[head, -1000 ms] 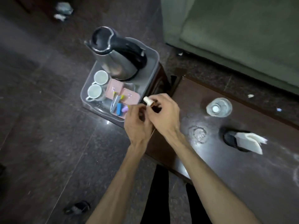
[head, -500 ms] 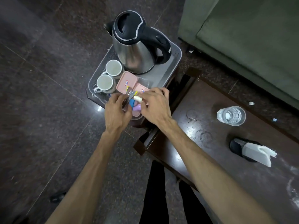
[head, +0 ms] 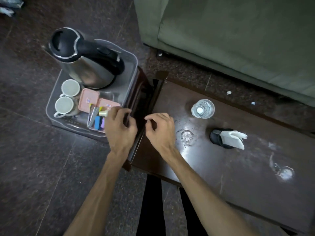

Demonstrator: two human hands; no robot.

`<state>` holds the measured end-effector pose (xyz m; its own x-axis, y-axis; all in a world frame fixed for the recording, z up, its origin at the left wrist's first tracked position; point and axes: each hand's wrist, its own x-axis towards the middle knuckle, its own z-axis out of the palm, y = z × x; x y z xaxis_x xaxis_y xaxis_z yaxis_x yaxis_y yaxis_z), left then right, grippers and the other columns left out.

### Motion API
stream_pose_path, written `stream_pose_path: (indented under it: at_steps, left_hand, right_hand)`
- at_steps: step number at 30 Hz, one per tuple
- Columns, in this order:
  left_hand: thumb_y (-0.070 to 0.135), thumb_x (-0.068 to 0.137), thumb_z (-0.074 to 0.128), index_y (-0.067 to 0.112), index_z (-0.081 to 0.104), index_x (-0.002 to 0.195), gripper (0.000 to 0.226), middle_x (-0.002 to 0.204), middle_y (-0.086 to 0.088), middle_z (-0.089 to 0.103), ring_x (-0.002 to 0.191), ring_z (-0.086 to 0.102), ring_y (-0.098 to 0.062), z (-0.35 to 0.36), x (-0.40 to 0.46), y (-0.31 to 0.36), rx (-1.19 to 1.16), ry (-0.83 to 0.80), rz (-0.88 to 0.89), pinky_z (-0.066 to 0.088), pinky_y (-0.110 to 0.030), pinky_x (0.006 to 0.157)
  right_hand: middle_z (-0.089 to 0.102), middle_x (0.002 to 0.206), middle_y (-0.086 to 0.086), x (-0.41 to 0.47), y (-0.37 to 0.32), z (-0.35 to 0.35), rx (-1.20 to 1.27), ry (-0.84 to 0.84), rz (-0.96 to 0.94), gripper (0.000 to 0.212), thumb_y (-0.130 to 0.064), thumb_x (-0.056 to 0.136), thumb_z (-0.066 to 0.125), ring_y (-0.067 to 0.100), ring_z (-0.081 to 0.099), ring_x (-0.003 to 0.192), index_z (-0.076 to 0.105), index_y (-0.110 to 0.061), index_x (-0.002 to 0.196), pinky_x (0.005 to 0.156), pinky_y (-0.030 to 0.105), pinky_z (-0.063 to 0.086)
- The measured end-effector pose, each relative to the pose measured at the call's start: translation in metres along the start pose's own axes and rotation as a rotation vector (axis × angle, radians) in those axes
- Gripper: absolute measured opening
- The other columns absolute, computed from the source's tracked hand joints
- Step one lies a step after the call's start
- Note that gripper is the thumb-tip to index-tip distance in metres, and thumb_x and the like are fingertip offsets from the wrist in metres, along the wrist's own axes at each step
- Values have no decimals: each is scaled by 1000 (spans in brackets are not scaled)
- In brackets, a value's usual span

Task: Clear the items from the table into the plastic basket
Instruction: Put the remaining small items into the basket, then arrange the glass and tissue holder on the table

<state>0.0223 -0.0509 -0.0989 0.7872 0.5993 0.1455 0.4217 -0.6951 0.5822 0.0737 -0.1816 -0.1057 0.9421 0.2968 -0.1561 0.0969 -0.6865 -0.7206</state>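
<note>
The clear plastic basket (head: 133, 65) stands left of the dark wooden table (head: 213, 167). It holds a steel kettle (head: 85, 68), two white cups (head: 64, 105), two pink boxes (head: 89, 99) and several pens (head: 92, 116). My left hand (head: 119, 130) is at the basket's near right corner and pinches a small cream tube (head: 103, 113) over the pens. My right hand (head: 160, 128) hovers over the table's left edge with its fingers loosely curled and nothing in them. On the table stand a glass of water (head: 202, 109) and a black napkin holder (head: 219, 137) with white napkins.
A green sofa (head: 238, 40) runs along the far side of the table. Wet rings (head: 186, 136) mark the tabletop near my right hand and further right. Dark stone floor surrounds the basket. My legs are below the table's near edge.
The cream tube has passed from my right hand to the left, which stays at the basket. My right hand has drawn back to the table's left edge.
</note>
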Motion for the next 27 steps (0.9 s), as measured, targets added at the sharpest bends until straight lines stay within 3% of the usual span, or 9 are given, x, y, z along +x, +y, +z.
stream_pose_path:
  at_steps: [3, 9, 14, 18, 20, 22, 25, 27]
  left_hand:
    - [5, 78, 70, 7, 74, 104, 26, 109, -14, 68, 100, 65, -36, 38, -16, 48, -41, -183, 105, 54, -47, 87]
    - [19, 77, 76, 9, 63, 128, 54, 132, -9, 60, 119, 59, -33, 112, -43, 133, -28, -521, 167, 49, -44, 106]
    - [27, 72, 86, 9, 43, 148, 89, 152, -9, 43, 141, 44, -29, 162, -41, 164, 50, -588, 100, 44, -43, 113]
    - [32, 73, 90, 5, 27, 158, 109, 162, -12, 31, 151, 31, -30, 194, -37, 174, 136, -637, 69, 42, -47, 115]
    - [33, 73, 91, 4, 24, 160, 113, 162, -13, 30, 152, 30, -30, 206, -35, 176, 164, -669, 62, 42, -48, 118]
    - [34, 74, 91, 4, 26, 159, 111, 159, -14, 35, 148, 35, -30, 216, -34, 178, 175, -662, 55, 43, -45, 117]
    - [34, 72, 92, 6, 40, 151, 99, 146, -14, 47, 134, 48, -31, 221, -33, 179, 165, -574, 36, 49, -41, 109]
    - [35, 69, 93, 6, 47, 143, 91, 139, -14, 52, 125, 53, -32, 221, -33, 180, 142, -542, 40, 50, -41, 105]
  right_hand:
    - [77, 91, -10, -20, 48, -31, -24, 71, 145, 17, -13, 78, 71, 17, 66, 91, 78, -24, 89, 86, 38, 52]
    - [72, 79, -8, -63, 135, -89, -15, 228, 508, 3, -22, 79, 75, 17, 68, 78, 72, -22, 79, 69, 30, 52]
    - [56, 67, -9, -94, 176, -121, -14, 411, 790, 32, -36, 74, 82, 27, 64, 73, 53, -24, 76, 66, 29, 37]
    - [56, 98, -3, -100, 200, -136, 26, 519, 797, 60, -47, 64, 88, 28, 61, 94, 49, -25, 104, 75, 30, 40]
    - [54, 122, 2, -91, 211, -138, 21, 482, 771, 88, -53, 60, 91, 28, 60, 110, 48, -18, 129, 83, 37, 49]
    - [47, 144, 7, -77, 223, -140, 21, 378, 754, 114, -59, 58, 92, 28, 53, 128, 37, -17, 148, 96, 41, 50]
    - [44, 153, 6, -60, 239, -139, 12, 250, 678, 116, -55, 60, 92, 29, 45, 139, 34, -18, 153, 106, 43, 46]
    - [55, 143, 6, -54, 246, -137, 0, 228, 644, 103, -52, 62, 90, 30, 53, 130, 43, -18, 146, 100, 42, 50]
